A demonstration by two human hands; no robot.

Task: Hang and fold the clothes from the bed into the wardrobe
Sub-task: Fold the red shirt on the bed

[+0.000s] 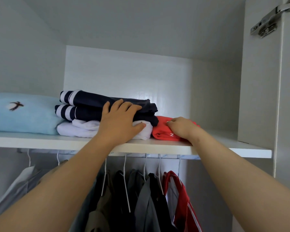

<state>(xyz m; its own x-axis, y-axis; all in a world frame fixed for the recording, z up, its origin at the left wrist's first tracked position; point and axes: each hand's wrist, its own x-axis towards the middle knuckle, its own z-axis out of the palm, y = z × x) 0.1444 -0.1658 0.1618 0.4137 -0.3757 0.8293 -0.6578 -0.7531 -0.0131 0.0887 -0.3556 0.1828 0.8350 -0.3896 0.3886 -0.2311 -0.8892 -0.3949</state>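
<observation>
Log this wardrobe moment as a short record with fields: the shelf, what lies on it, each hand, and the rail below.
shelf: white wardrobe shelf, upper compartment
left item: folded light blue garment with a small bird motif
middle stack: folded navy striped garment on top of a folded white garment
right item: folded red garment, beside the stack
left hand: laid flat against the stack's front, fingers over the navy layer
right hand: resting on the red garment; grip unclear
rail below: clothes on white hangers, dark, grey and red
</observation>
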